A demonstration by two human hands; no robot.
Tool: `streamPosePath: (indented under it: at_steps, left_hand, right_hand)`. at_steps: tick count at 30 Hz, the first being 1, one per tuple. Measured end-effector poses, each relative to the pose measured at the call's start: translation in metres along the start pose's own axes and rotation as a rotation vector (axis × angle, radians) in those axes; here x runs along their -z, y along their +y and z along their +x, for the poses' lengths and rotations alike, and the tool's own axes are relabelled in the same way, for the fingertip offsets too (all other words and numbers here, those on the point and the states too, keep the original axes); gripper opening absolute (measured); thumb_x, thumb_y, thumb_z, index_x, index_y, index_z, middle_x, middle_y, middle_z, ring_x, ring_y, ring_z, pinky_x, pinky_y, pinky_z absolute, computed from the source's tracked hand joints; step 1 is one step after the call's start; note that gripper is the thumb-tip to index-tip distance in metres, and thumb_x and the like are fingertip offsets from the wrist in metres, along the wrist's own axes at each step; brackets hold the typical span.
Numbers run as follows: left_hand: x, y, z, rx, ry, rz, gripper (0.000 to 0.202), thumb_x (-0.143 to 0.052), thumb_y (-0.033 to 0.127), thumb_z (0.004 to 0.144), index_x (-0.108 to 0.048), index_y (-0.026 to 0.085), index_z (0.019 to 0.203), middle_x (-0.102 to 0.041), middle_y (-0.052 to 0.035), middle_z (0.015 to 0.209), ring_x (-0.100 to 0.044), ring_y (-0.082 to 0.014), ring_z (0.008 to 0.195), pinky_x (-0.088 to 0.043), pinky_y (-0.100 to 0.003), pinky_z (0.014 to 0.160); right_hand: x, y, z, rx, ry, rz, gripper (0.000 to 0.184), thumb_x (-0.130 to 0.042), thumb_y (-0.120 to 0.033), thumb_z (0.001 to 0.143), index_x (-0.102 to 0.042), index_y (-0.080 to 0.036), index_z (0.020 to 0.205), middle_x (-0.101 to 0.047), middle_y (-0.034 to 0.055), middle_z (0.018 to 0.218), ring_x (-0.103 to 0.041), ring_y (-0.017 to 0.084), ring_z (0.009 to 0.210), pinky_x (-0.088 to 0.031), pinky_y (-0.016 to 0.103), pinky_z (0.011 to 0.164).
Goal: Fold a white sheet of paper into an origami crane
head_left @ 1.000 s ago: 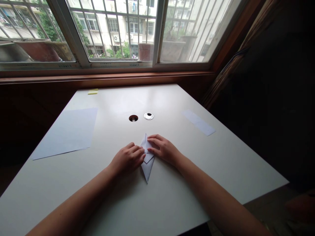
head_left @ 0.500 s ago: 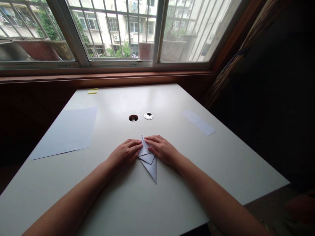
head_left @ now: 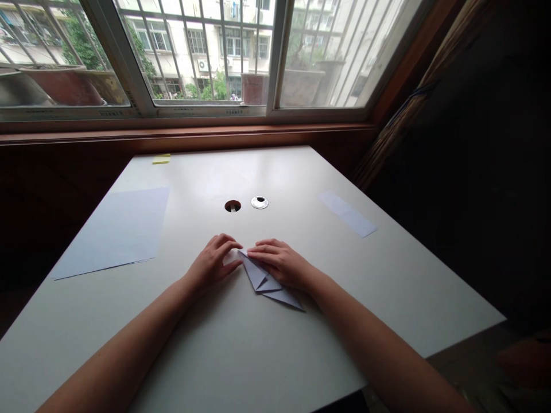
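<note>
A folded sheet of white paper (head_left: pixel 257 275) lies in front of me on the white table, with layered flaps and a pointed tail aimed toward the near right. My right hand (head_left: pixel 279 261) rests over its upper right side, fingers together and holding it. Left of the paper's far tip is my left hand (head_left: pixel 214 258), its thumb and fingers apart and curved around that corner. Whether the left fingertips touch the paper, I cannot tell.
A large white sheet (head_left: pixel 116 229) lies at the left and a narrow paper strip (head_left: pixel 348 213) at the right. Beyond my hands are a round hole (head_left: pixel 233 206) and its cover (head_left: pixel 259 202). Yellow sticky notes (head_left: pixel 161 159) lie near the back edge, below a barred window.
The folded paper has turned, its near tail swinging to the right. My left hand has come off it and its fingers have spread; my right hand stays on it.
</note>
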State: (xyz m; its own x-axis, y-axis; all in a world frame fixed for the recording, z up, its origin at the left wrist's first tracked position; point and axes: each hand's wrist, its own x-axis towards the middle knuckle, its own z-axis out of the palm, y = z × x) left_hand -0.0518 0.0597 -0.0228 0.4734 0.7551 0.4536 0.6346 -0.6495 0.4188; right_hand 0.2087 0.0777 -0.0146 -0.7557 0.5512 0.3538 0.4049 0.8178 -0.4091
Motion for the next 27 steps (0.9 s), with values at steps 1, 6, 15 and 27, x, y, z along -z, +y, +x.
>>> streamPosePath:
  at_steps: [1,6,15,27]
  left_hand:
    - [0.0,-0.0004,0.0001,0.029,-0.001,0.004,0.028,-0.064,0.035,0.092,-0.063,0.022,0.117,-0.061,-0.0089,0.108,-0.057,-0.0215,0.098,-0.052,-0.037,0.087]
    - [0.002,0.0014,0.0016,0.061,-0.083,0.021,0.016,-0.063,0.034,0.093,-0.068,0.023,0.104,-0.063,-0.0059,0.099,-0.054,-0.021,0.094,-0.049,-0.036,0.087]
    - [0.001,0.0027,0.0008,0.128,-0.062,0.025,0.013,-0.064,0.031,0.092,-0.066,0.02,0.087,-0.059,-0.0046,0.09,-0.052,-0.0196,0.087,-0.045,-0.032,0.078]
    - [0.0081,0.0051,0.0018,0.219,-0.105,-0.078,0.014,-0.063,0.027,0.089,-0.062,0.018,0.078,-0.056,-0.0011,0.08,-0.053,-0.0144,0.076,-0.043,-0.026,0.069]
  right_hand:
    - [0.0,-0.0002,0.0,0.015,0.0,0.006,0.039,-0.048,-0.021,0.1,-0.057,-0.03,0.138,-0.066,0.0017,0.132,-0.053,0.023,0.126,-0.046,0.044,0.106]
    - [0.0003,-0.0014,0.0009,0.068,0.018,0.022,0.036,-0.049,-0.019,0.1,-0.06,-0.026,0.134,-0.068,0.0048,0.127,-0.055,0.022,0.122,-0.047,0.043,0.104]
    - [0.0032,-0.0002,0.0009,0.083,0.068,0.049,0.04,-0.068,-0.043,0.089,-0.065,-0.023,0.124,-0.068,0.0096,0.115,-0.057,0.024,0.105,-0.051,0.043,0.095]
    - [-0.0019,0.0002,-0.0033,0.032,0.018,0.031,0.047,-0.073,-0.028,0.085,-0.061,-0.027,0.131,-0.065,0.0073,0.122,-0.054,0.024,0.11,-0.047,0.044,0.098]
